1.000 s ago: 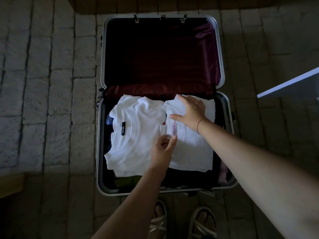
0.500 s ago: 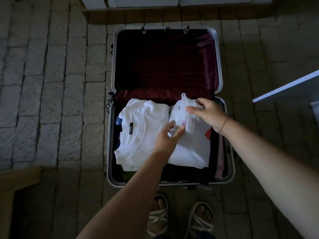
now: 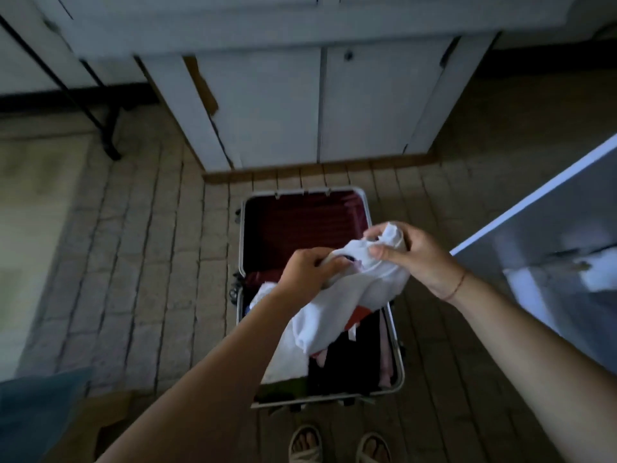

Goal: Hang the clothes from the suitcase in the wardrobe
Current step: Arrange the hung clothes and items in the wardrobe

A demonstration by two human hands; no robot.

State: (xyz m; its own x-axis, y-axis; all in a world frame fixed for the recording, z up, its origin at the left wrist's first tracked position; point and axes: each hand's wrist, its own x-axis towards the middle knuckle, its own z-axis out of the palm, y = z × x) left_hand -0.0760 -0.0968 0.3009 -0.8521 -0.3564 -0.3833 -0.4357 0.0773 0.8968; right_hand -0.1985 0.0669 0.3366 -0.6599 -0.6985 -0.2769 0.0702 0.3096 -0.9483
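Note:
A white garment [image 3: 337,309] hangs crumpled in the air above the open suitcase [image 3: 399,359], which lies on the floor with a dark red lining. My left hand [image 3: 307,272] grips the garment's left side near its collar. My right hand [image 3: 414,255] pinches the upper right part of the same garment. Another white folded shirt [image 3: 287,355] stays in the suitcase's left half, partly hidden by my left arm. Pink and dark clothes [image 3: 384,355] lie in the right half. The white wardrobe [image 3: 300,105] stands just beyond the suitcase, its lower doors closed.
An open white door panel [image 3: 547,262] juts in from the right. A dark metal leg [image 3: 100,128] stands at the left of the wardrobe. A wooden piece with a blue thing [image 3: 36,412] sits at the lower left. My sandalled feet [image 3: 337,446] stand in front of the suitcase.
Both hands lifted the right-hand white garment out of the suitcase, and it now hangs unfolded. My view rose and tilted forward, bringing the wardrobe into sight.

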